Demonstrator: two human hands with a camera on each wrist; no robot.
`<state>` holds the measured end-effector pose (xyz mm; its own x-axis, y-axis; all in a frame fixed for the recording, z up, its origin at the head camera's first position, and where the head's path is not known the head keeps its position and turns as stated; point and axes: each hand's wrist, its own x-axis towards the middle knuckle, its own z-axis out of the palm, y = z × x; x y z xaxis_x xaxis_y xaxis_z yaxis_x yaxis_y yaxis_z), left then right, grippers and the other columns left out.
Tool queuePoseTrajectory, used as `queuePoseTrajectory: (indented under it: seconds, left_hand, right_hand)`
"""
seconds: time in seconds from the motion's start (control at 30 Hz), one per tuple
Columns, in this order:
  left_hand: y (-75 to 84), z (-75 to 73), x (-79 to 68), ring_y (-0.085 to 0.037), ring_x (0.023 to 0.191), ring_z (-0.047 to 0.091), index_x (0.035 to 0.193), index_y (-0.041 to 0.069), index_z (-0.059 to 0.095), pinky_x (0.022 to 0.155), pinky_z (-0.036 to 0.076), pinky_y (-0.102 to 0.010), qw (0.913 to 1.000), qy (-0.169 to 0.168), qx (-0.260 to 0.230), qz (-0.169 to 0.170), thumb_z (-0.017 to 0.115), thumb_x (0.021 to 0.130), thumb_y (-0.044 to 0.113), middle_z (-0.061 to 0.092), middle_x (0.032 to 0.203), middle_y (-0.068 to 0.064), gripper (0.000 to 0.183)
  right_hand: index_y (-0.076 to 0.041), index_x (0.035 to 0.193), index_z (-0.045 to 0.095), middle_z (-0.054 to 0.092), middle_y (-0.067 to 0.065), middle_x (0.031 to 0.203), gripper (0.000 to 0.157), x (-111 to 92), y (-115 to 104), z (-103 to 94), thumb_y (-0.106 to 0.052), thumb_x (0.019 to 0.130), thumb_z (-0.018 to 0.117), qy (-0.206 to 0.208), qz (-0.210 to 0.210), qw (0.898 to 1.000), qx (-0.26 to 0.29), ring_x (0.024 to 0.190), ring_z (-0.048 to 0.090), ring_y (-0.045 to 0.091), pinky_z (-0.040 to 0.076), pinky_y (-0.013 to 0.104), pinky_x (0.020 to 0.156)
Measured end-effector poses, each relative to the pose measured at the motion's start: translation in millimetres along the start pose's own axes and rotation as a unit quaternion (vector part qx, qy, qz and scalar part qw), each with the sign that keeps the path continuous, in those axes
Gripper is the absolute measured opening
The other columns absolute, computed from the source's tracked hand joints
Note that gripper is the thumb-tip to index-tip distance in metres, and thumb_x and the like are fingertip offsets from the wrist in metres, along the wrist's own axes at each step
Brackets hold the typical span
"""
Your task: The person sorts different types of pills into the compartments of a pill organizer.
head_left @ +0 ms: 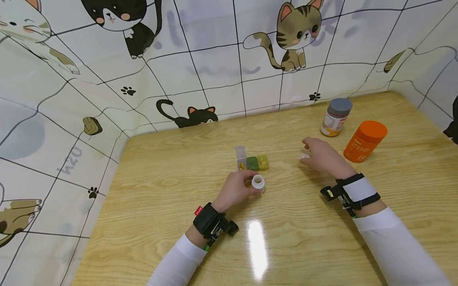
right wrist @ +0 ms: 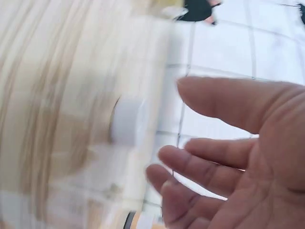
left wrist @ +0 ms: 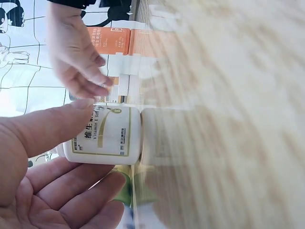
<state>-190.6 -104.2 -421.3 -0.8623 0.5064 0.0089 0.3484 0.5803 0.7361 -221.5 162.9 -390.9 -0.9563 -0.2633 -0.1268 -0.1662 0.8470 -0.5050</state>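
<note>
My left hand [head_left: 233,190] holds a small white vitamin E bottle [left wrist: 107,136] between thumb and fingers. The bottle stands upright on the table, its mouth uncapped. Just behind it sits a small pill box with a clear lilac compartment, its lid raised and yellow pills [head_left: 242,165] inside, beside a green compartment [head_left: 252,163] and a yellow one [head_left: 263,162]. Off to the right, my right hand [head_left: 323,157] hovers with loosely bent fingers beside a white cap [right wrist: 128,120]. In the right wrist view the cap rests on the table, apart from the fingers.
Behind the right hand stand a grey-lidded bottle [head_left: 336,117] and an orange bottle [head_left: 365,141], towards the table's right end. A cat-patterned curtain [head_left: 222,59] hangs along the back and left edges of the wooden table [head_left: 161,190].
</note>
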Motion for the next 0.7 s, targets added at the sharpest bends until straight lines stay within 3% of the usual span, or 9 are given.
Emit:
queuePoseTrajectory:
  seconds: [0.17,0.43,0.7]
  left_hand:
    - [-1.1,0.6,-0.3,-0.011,0.101,0.053,0.11,0.008,0.064,0.087,0.044,-0.028,1.0,-0.004,-0.005,-0.003,0.077,0.074,0.013,0.064,0.106,-0.003,0.039]
    - [-1.5,0.7,-0.2,-0.012,0.101,0.054,0.109,0.008,0.064,0.086,0.044,-0.029,0.9999,-0.004,-0.006,-0.009,0.077,0.074,0.013,0.064,0.107,-0.004,0.037]
    - [-2.1,1.3,-0.2,-0.011,0.1,0.054,0.109,0.009,0.065,0.086,0.044,-0.027,0.9998,-0.004,-0.012,-0.015,0.077,0.074,0.013,0.064,0.107,-0.003,0.037]
  right_hand:
    - [0.02,0.121,0.041,0.051,0.035,0.112,0.057,7,14,1.6,-0.011,0.081,0.067,-0.036,0.003,0.998,-0.052,0.099,0.049,0.041,0.042,0.053,0.085]
    - [0.011,0.103,0.058,0.056,0.022,0.092,0.035,11,18,9.0,-0.009,0.077,0.07,-0.012,-0.012,0.996,-0.086,0.079,0.051,0.029,0.045,0.044,0.071]
    - [0.01,0.105,0.057,0.059,0.024,0.096,0.032,9,15,11.3,-0.008,0.08,0.065,0.006,0.001,0.997,-0.082,0.08,0.052,0.029,0.046,0.046,0.072]
